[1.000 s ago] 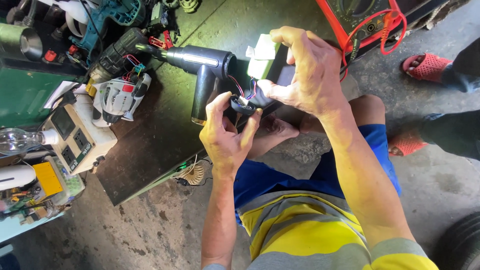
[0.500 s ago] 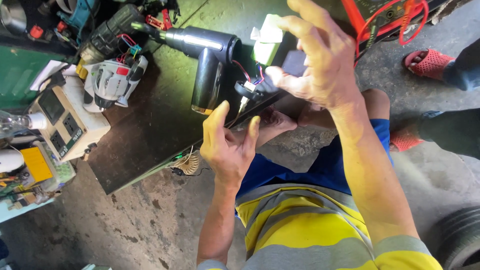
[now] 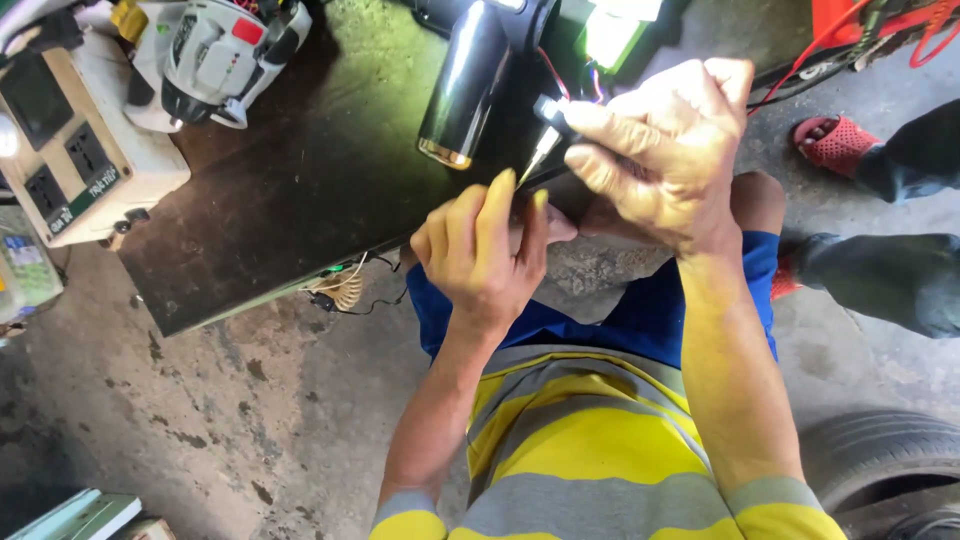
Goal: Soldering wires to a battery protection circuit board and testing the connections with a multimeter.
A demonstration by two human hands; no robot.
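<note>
My right hand [image 3: 665, 150] pinches a small switch-like part [image 3: 548, 108] that thin red and blue wires [image 3: 560, 72] tie to a dark, shiny handheld tool [image 3: 465, 85] lying on a black board [image 3: 300, 200]. A thin metal tip [image 3: 540, 155] points down from that part towards my left hand [image 3: 480, 250]. My left hand is curled just under it at the board's edge, thumb and fingers closed on a dark piece that is mostly hidden. A pale green-white block [image 3: 615, 35] lies behind the tool.
A white socket box [image 3: 80, 150] and a grey-white power tool [image 3: 215, 50] sit at the board's left end. A small wire coil [image 3: 345, 290] hangs under the edge. Another person's leg [image 3: 900, 280] and a red sandal [image 3: 835, 140] are at right, a tyre [image 3: 880, 460] lower right.
The view has closed in and shifted left. My right hand's fingers have curled down from spread to a pinch on the small part; my left hand stays just beneath it.
</note>
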